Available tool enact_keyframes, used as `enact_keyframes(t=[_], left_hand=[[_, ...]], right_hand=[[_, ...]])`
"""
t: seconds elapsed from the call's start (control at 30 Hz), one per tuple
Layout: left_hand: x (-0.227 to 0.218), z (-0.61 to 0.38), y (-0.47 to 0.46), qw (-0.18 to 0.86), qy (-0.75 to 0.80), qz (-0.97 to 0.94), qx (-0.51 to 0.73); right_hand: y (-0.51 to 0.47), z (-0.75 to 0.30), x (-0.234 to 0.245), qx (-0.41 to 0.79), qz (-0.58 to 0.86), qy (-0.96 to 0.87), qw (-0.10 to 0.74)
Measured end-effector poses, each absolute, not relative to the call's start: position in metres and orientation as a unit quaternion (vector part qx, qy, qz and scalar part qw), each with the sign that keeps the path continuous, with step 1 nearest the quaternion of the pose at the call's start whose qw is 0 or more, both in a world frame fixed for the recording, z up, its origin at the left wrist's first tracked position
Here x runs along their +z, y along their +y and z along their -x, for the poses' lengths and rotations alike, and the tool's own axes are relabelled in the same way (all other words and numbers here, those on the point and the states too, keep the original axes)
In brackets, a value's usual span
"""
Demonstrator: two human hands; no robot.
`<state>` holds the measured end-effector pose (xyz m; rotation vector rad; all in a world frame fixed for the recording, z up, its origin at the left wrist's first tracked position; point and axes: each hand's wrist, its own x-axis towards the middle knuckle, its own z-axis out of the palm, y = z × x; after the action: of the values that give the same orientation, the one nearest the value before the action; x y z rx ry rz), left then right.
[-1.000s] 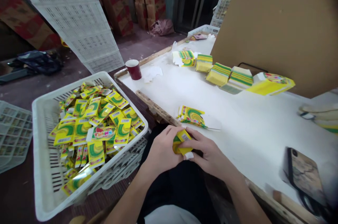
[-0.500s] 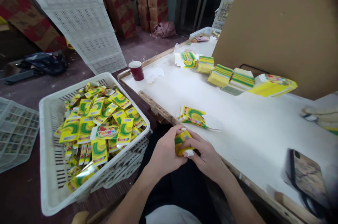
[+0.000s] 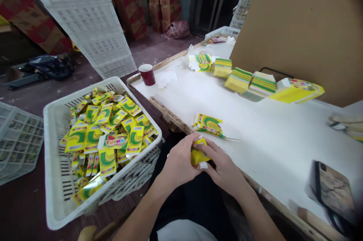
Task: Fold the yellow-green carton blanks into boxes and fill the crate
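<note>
I see the left hand (image 3: 178,160) and right hand (image 3: 224,167) together, both clamped on a small yellow carton (image 3: 198,156), partly hidden by fingers, right of the white crate (image 3: 51,157). Yellow-green boxes (image 3: 107,161) fill the crate. Right of it, I have a yellow-green bundle (image 3: 210,125) on the bench (image 3: 261,131). Beyond the crate's far edge stands a maroon cup (image 3: 147,75); striped stacks (image 3: 238,79) sit farther right of the crate.

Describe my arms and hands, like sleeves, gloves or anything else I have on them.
Your forearms are bare, with no sleeves in view. Neither the left hand nor the right hand wears a glove, and no watch or bracelet shows. A white patch shows by the right hand; I can't tell whether it's worn.
</note>
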<state>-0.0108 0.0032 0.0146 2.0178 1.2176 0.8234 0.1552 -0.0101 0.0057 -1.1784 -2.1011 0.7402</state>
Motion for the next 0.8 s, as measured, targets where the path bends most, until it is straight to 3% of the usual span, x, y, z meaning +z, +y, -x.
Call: enact_keyframes(t=[0.33,0.8], left_hand=[[0.0135,0.0103,0.0065,0.358,0.496,-0.758,0.226],[0.0184,0.0127,0.008,0.33,0.507,-0.765,0.221]], right_hand=[[-0.0079,-0.1619,0.0017,0.245,0.471,-0.78,0.331],[-0.0064,-0.1634,0.0095,0.281,0.44,-0.784,0.336]])
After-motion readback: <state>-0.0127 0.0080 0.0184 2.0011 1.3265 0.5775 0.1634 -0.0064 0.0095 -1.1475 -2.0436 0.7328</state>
